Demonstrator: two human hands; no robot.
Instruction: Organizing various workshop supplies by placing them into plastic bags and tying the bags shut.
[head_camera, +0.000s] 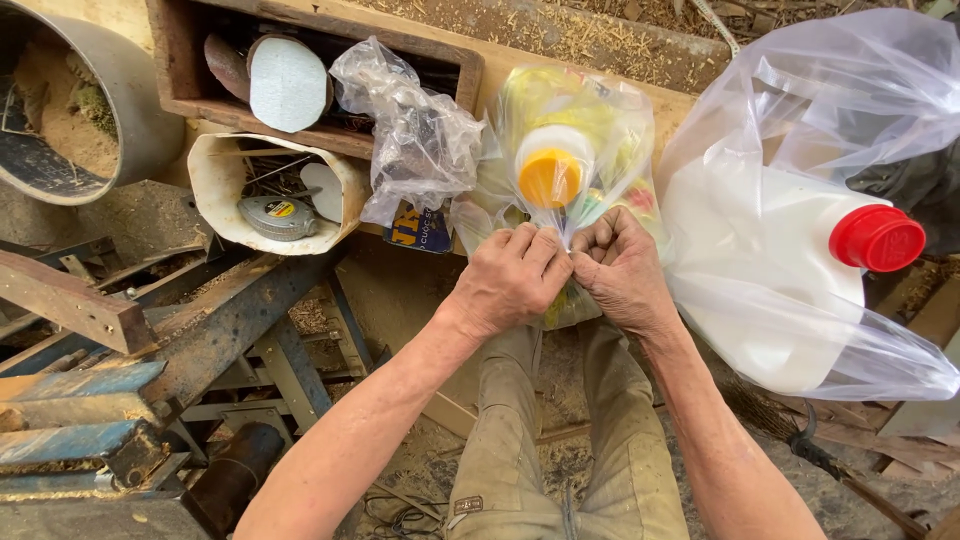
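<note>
Clear plastic bag (575, 150) holding a yellow-capped bottle (550, 175) is pinched at its lower edge by left hand (510, 280) and right hand (620, 270), fingers curled tight, beside the red-capped white jug (770, 260); film is best gripped evenly

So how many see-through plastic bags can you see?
3. A crumpled bag sits left by the wooden box, the middle bag with a yellow-capped bottle is pinched by both hands, and the big bag right holds a white jug. More may be hidden.
</note>
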